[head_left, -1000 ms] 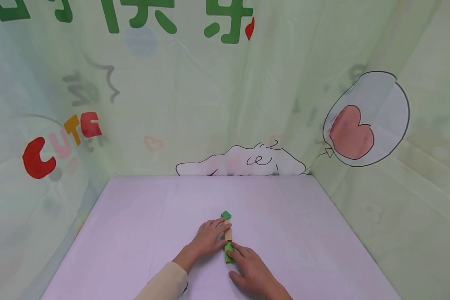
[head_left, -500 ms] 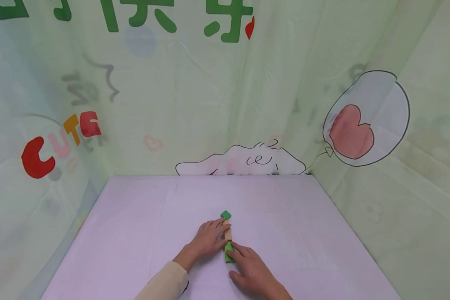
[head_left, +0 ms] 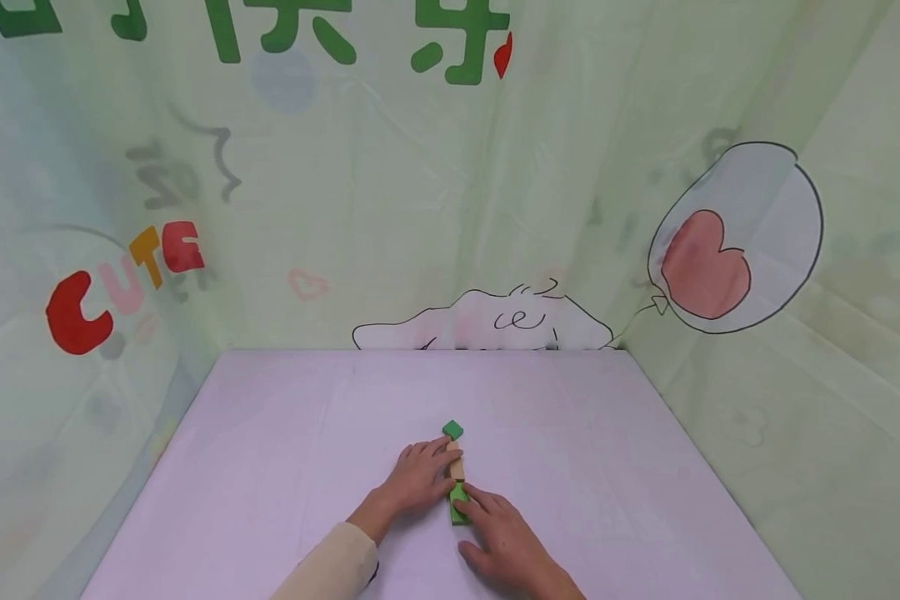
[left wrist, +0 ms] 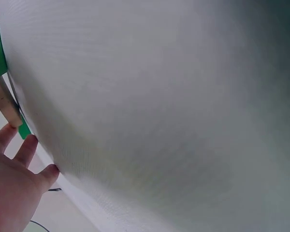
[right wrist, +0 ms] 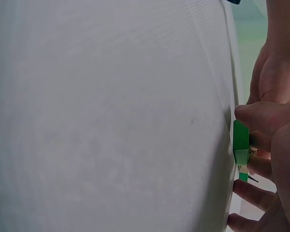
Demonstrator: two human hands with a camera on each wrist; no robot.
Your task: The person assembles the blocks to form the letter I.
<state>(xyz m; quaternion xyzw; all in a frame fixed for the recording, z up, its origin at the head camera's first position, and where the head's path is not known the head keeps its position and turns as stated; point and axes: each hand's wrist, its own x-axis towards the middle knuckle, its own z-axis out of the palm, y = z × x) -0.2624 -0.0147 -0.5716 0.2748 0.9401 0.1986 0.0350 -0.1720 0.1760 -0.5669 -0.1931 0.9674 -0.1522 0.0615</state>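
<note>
Three wooden blocks form a line on the table in the head view: a dark green block [head_left: 452,430] at the far end, a plain wood block [head_left: 457,468] in the middle, a lighter green block [head_left: 459,517] nearest. My left hand [head_left: 416,477] comes from the left, its fingertips resting on the plain block and its thumb by the joint with the nearer green one. From the right, my right hand [head_left: 506,537] touches the lighter green block with its fingers spread. The right wrist view shows this green block [right wrist: 240,137] edge-on beside the fingers.
A pale lilac cloth covers the table [head_left: 307,400]. Behind and to both sides hang light green curtains [head_left: 420,208] with printed letters and a balloon. A beige sleeve [head_left: 330,567] covers the left forearm.
</note>
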